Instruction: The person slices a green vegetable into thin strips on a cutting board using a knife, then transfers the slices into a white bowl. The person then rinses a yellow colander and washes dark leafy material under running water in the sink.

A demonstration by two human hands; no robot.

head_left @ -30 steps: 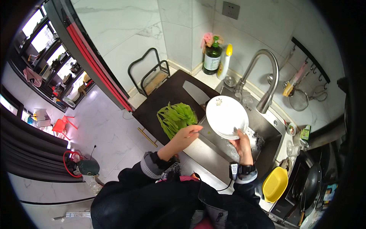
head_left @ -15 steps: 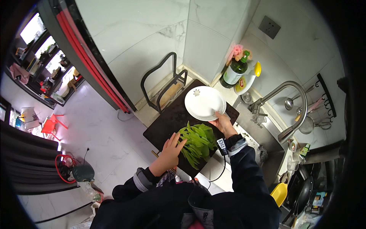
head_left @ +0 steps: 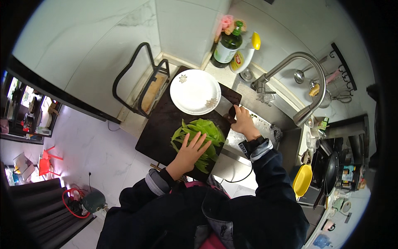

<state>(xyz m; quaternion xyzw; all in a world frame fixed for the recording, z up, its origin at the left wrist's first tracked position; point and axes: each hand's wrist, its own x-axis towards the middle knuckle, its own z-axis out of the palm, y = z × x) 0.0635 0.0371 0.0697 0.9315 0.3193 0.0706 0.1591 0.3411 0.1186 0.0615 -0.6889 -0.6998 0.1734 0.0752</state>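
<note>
Steel sink (head_left: pixel 289 146): just right of the cutting board, with wet-looking metal inside.
Cutting board (head_left: pixel 150 139): near-black, rectangular, the landmark for all the rest.
Black metal rack (head_left: pixel 117 85): just left of the board's far end, with a tan slab standing in it.
Gooseneck faucet (head_left: pixel 306 113): right of the board, arching over the sink.
White dinner plate (head_left: pixel 195 91): on the board's far half, face up, grey flower motifs near its rim.
Long-leaved greens (head_left: pixel 207 132): heaped on the board's near half, close to the plate.
Dark green pump bottle (head_left: pixel 227 49): beyond the board's far end, beside a white spray bottle (head_left: pixel 245 54) with a yellow top.
Left hand (head_left: pixel 187 155): over the board's near half, fingers spread wide, palm down on the greens, grasping nothing.
Right hand (head_left: pixel 245 124): at the board's right edge, fingers partly bent at the knife handle; how firmly closed, I cannot tell.
Knife (head_left: pixel 224 108): on the board between plate and right hand, only part of its blade visible.
</note>
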